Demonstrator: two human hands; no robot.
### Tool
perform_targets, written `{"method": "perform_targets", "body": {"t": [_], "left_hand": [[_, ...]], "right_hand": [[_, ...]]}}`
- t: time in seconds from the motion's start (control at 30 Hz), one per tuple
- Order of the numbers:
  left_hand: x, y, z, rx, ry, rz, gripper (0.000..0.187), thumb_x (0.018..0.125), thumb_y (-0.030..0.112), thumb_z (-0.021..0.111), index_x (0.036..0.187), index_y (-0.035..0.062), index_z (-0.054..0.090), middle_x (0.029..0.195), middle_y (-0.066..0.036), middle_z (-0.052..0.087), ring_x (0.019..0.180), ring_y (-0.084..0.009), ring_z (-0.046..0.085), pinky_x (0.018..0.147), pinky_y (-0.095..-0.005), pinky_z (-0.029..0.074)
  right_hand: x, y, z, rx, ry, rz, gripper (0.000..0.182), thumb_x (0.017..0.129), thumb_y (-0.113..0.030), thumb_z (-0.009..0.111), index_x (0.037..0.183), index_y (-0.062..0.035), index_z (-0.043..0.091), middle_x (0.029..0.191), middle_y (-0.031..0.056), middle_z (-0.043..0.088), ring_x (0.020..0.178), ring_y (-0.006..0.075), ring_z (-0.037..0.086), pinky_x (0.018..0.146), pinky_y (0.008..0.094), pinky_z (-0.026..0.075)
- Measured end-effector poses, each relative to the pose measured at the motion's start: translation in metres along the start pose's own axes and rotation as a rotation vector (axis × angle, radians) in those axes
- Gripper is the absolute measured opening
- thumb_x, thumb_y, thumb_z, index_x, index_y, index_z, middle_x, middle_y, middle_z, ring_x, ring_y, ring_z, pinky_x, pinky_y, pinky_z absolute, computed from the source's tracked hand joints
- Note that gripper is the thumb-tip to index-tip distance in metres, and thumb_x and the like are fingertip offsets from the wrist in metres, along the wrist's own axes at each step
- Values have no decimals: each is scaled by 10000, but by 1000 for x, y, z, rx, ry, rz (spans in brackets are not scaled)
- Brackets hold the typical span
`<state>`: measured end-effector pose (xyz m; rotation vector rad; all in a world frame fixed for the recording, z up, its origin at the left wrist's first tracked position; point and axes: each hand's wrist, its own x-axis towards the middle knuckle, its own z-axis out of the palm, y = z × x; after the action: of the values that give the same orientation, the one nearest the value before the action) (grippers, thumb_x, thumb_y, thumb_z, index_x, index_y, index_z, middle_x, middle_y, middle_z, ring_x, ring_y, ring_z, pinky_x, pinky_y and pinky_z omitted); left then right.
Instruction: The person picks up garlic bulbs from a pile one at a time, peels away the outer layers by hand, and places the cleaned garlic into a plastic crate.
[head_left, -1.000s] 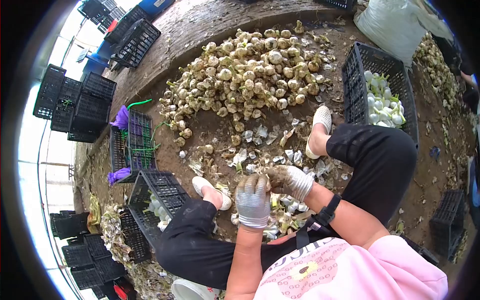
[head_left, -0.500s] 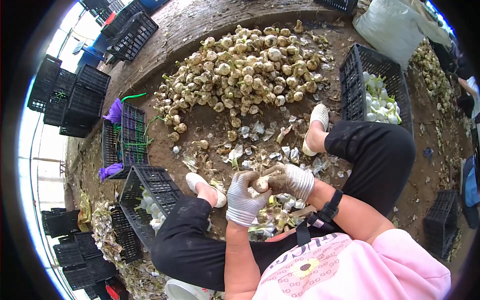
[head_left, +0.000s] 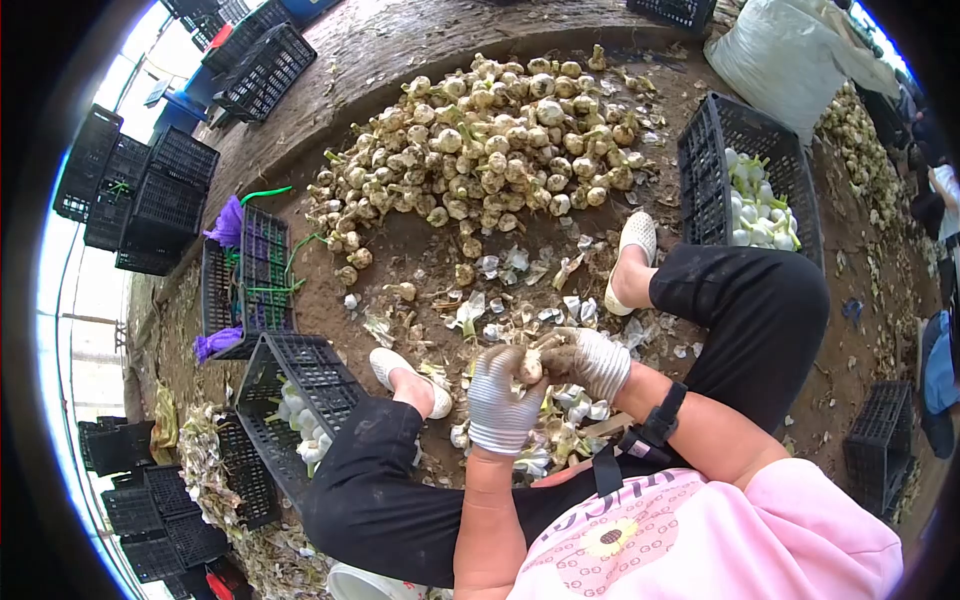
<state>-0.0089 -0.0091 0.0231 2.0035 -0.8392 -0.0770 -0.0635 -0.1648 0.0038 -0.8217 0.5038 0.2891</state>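
Both hands wear white ribbed work gloves with dirty fingers, and they meet above the ground between my knees. My left hand [head_left: 502, 398] is closed around a garlic bulb [head_left: 530, 366]. Pressed against the same bulb from the other side are the bent fingers of my right hand [head_left: 588, 360]; they partly cover it. Beneath the hands lie garlic skins and stem scraps [head_left: 560, 430]. Ahead of my feet spreads a large heap of unpeeled, soil-stained garlic bulbs [head_left: 490, 140].
A black crate [head_left: 715, 165] of cleaned white garlic stands by my right knee. Another black crate [head_left: 310, 370] with white bulbs is at my left knee. Farther left are a crate with purple netting [head_left: 228, 222] and stacked crates [head_left: 165, 200]. A white sack [head_left: 770, 60] sits at upper right.
My left hand has shifted slightly right and turned more upright with the bulb. The bulb sits a little higher and closer to the right hand's fingers.
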Motion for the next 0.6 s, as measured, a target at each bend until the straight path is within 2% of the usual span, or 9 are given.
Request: {"method": "perform_targets", "body": {"t": [0.07, 0.1, 0.13, 0.2, 0.27, 0.33, 0.37, 0.47, 0.6], "left_hand": [[-3, -4, 3, -381, 47, -261, 355, 695, 79, 678, 1006, 18, 519, 947, -115, 549, 822, -221, 577, 710, -323, 492], [-6, -10, 6, -640, 78, -432, 332, 728, 113, 654, 1014, 20, 513, 931, -114, 553, 806, -216, 584, 688, -326, 504], [-8, -15, 9, -897, 111, -605, 313, 761, 146, 630, 1021, 21, 508, 914, -113, 557, 790, -211, 591, 666, -330, 516], [-6, -20, 12, -1258, 59, -714, 362, 809, 263, 549, 1087, 43, 477, 917, -127, 574, 714, -224, 617, 541, -334, 541], [-4, -19, 15, -1213, 40, -774, 353, 832, 231, 541, 1123, 45, 469, 965, -118, 573, 746, -212, 614, 584, -312, 540], [-8, -29, 20, -782, 13, -696, 351, 854, 191, 536, 1160, 38, 456, 1003, -93, 565, 800, -179, 599, 641, -297, 531], [-8, -24, 19, -709, 17, -622, 355, 866, 167, 540, 1186, 43, 448, 1014, -69, 553, 834, -143, 573, 680, -275, 511], [-8, -19, 29, -310, 75, -323, 344, 867, 126, 525, 1186, 27, 445, 1025, -84, 532, 822, -143, 562, 711, -242, 482], [0, -22, 20, -1080, 338, -842, 346, 865, 323, 556, 1068, 50, 495, 872, -55, 545, 652, -138, 553, 517, -244, 473]], "right_hand": [[0, -6, -1, -364, 18, -63, 220, 749, -61, 672, 941, 4, 585, 799, 50, 617, 707, 104, 579, 618, 236, 480], [-6, -7, 4, -400, -17, -97, 223, 753, -52, 658, 955, 6, 583, 801, 27, 606, 699, 73, 546, 596, 215, 451], [-8, -8, 7, -336, -27, -113, 229, 755, -55, 659, 963, 3, 584, 801, 24, 605, 697, 73, 545, 600, 215, 452], [-11, -9, 10, -211, -48, -144, 241, 758, -61, 661, 978, -1, 587, 802, 18, 604, 695, 72, 543, 607, 217, 455], [-1, 2, -2, -187, -6, -156, 242, 776, -77, 661, 997, -9, 593, 811, -4, 602, 697, 63, 530, 621, 215, 451], [3, 3, -11, -159, 65, -190, 215, 786, -84, 653, 980, -11, 595, 811, -5, 602, 706, 63, 528, 631, 222, 453], [5, 2, -11, -82, 59, -164, 192, 785, -68, 645, 959, -3, 596, 814, 3, 605, 718, 70, 531, 645, 232, 457], [-1, 5, -3, -610, -21, -304, 177, 786, -43, 630, 954, 3, 596, 813, 14, 608, 727, 77, 536, 646, 235, 458], [4, 2, -4, -89, -8, -222, 158, 784, -2, 594, 942, 0, 586, 827, 62, 627, 745, 111, 576, 640, 238, 469]]}}
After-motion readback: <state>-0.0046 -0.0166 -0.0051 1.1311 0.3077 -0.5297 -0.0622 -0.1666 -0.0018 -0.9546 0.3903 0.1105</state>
